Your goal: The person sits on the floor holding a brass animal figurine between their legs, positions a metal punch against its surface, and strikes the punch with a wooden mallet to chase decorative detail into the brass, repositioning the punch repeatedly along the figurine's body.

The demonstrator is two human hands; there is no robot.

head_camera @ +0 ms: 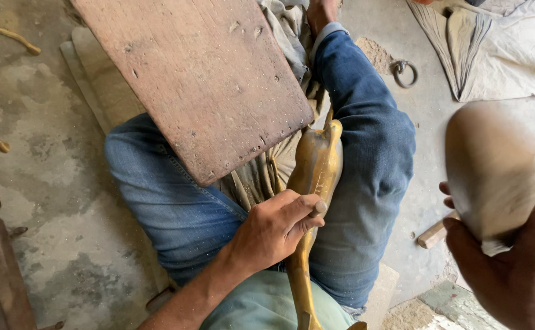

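Brass figure: long golden-brown casting [314, 183] — it lies lengthwise between the person's knees, its rounded upper end just under the near corner of the wooden board, its thin lower part running down toward the bottom edge of the view.
Left hand: left hand [273, 229] wraps the narrow middle of the brass figure, fingers curled tight around it, thumb laid along the top.
Right hand: right hand [512, 269] at the right edge of the view, raised off the lap and well apart from the figure; fingers closed around a pale rounded mallet head [493, 171], close to the camera and blurred.
Wooden board: worn reddish plank [200, 79] resting slantwise on the lap, its near corner touching the figure's upper end.
Legs: blue jeans [365, 153], knees bent either side of the figure — a dusty cloth [255, 177] lies over the lap beneath the board.
Floor: grey concrete [53, 183]; a metal ring [404, 72] lies right of the right knee, and a crumpled pale sheet [493, 49] fills the top right corner.
Left edge: thin brass pieces [4, 33] lie on the floor, well apart from the hands.
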